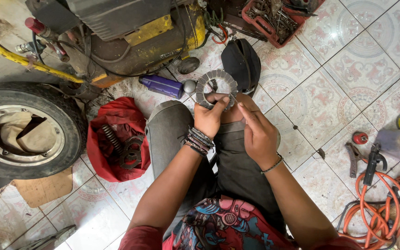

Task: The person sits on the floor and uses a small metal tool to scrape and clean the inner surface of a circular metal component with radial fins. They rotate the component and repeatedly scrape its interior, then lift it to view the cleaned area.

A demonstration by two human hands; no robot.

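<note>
Patterned tile floor (pixel 320 92), left hand (pixel 209 118) gripping ring-shaped friction disc (pixel 216 88)

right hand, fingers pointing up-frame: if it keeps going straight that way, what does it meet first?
Probably the grey toothed ring that the left hand holds: the right hand has its fingertips just below the ring's lower right edge. Beyond that lies the black cap. Depth is uncertain.

Wheel (pixel 26 129), red cloth (pixel 116 121) (springs atop)

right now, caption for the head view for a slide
Left hand holds a ring-shaped grey friction disc; right hand alongside, above patterned tiles.
</note>
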